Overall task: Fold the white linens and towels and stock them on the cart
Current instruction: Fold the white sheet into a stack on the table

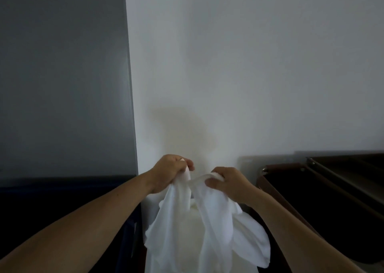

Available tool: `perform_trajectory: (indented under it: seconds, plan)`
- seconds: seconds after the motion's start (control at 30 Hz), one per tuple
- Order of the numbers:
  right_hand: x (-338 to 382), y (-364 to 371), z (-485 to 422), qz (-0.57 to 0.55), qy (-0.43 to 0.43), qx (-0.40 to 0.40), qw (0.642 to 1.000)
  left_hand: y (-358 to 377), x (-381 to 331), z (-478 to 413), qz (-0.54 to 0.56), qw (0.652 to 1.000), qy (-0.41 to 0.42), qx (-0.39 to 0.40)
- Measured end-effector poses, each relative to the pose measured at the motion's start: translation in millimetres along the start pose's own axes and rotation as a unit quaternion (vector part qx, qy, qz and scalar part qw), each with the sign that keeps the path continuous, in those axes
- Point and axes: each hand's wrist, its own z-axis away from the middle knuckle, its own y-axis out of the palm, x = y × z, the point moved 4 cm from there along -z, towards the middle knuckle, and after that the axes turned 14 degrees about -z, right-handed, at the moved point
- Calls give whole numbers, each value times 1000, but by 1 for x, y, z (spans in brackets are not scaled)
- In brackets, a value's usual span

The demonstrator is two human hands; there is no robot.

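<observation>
A white linen cloth (199, 227) hangs crumpled from both of my hands in front of a white wall. My left hand (170, 173) grips one bunched part of its top edge. My right hand (228, 183) pinches the neighbouring part, thumb underneath, a short span of fabric stretched between the two hands. The cloth drapes down and runs out of the bottom of the frame. More white fabric (255, 241) hangs to the lower right.
A brown-framed cart (291, 208) with a dark fabric bag stands at the right against the wall. A dark surface (62, 202) lies at the left under a grey wall panel (62, 75). The white wall (249, 65) is close ahead.
</observation>
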Motion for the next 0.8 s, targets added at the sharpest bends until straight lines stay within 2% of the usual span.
perform_trajectory:
  seconds: [0.1,0.23,0.3,0.43,0.57,0.67,0.8]
  plan:
    - [9,-3,0,-57,-30,-39,997,-8,16,-2,-49,997,-15,-49]
    - [13,4,-4,-133,2,-27,991,-12,18,-1,-173,983,0,-64]
    - [12,7,-7,-162,5,-47,986,-9,13,1,-189,979,13,-73]
    - [6,13,-15,-291,21,-132,947,2,7,6,-49,994,15,-98]
    - [0,20,-22,-364,38,-172,915,17,9,9,97,991,-6,-91]
    - [-4,22,-24,-361,41,-202,910,26,11,9,160,984,-15,-82]
    - [-3,24,-22,-309,11,-224,924,36,15,8,180,982,-13,-48]
